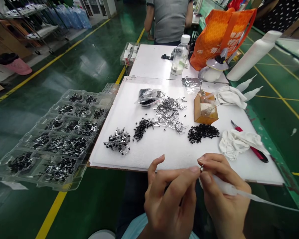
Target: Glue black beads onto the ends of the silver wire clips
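Over the front edge of the white work table, my left hand [170,196] and my right hand [220,202] meet at the fingertips. My right hand is closed around a translucent plastic dropper [225,186], whose long thin end trails off to the right. The thumb and index finger of my left hand are pinched together on something too small to make out. Just beyond them lies a pile of small black pieces [203,132]. Farther left are loose bent wire clips [168,113], more black pieces [141,128] and a heap of clips with black pieces on them [118,141].
Compartment trays [40,156] of black and silver parts stand left of the table. A small wooden box [205,109], a white cloth [239,141] and a red-handled craft knife [258,154] lie to the right. Behind are a clear bottle [180,54], an orange bag [221,35] and a seated person.
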Motion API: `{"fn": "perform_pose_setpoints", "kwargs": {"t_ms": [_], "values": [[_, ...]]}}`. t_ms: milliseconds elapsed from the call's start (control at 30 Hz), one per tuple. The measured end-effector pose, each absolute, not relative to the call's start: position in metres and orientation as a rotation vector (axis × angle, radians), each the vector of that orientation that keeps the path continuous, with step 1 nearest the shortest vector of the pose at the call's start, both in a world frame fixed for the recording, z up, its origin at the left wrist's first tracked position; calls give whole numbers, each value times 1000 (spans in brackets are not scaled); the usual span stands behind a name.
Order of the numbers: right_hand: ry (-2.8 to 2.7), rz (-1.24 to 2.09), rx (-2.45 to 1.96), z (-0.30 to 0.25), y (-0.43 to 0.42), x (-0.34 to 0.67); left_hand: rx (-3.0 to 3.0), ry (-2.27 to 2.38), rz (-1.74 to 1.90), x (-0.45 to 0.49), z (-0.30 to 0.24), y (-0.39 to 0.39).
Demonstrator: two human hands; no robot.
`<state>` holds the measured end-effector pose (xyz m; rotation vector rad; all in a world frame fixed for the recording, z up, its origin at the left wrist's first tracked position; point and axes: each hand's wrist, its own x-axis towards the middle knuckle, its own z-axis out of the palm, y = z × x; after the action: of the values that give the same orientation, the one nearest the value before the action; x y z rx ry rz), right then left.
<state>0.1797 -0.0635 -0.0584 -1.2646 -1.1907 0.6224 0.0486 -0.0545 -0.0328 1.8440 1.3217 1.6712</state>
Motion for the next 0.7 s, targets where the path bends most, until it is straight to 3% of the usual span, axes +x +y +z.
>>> {"fn": "perform_pose_setpoints", "kwargs": {"t_ms": [300, 600, 700], "values": [[-800, 906, -1164, -59, -56, 184, 475, 996, 1137, 43, -32, -47], [-502, 1059, -1270, -74, -59, 197, 323, 945, 1061, 41, -26, -44], [-445, 1103, -1318, -74, -60, 201, 522, 1080, 1125, 34, -31, -43]]}}
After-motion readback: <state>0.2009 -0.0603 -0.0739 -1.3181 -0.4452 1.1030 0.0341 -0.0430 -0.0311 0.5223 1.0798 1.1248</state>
